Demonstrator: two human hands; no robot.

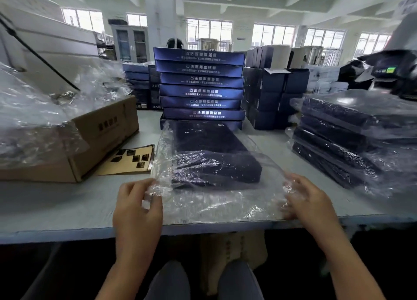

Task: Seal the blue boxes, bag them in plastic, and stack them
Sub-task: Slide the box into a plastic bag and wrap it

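Bagging step — left hand (pixel 137 207) and right hand (pixel 309 200) each pinch a near corner of the bag (pixel 225 202) holding the blue box (pixel 212 155) at lower centre — next, likely, fold its flap under

A dark blue box (pixel 209 155) lies flat inside a clear, crinkled plastic bag (pixel 216 200).

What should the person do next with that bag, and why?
Probably fold the loose open end of the plastic bag under the box. The box already sits fully inside, and the left hand and right hand hold the bag's near corners, with slack plastic left over at the table edge.
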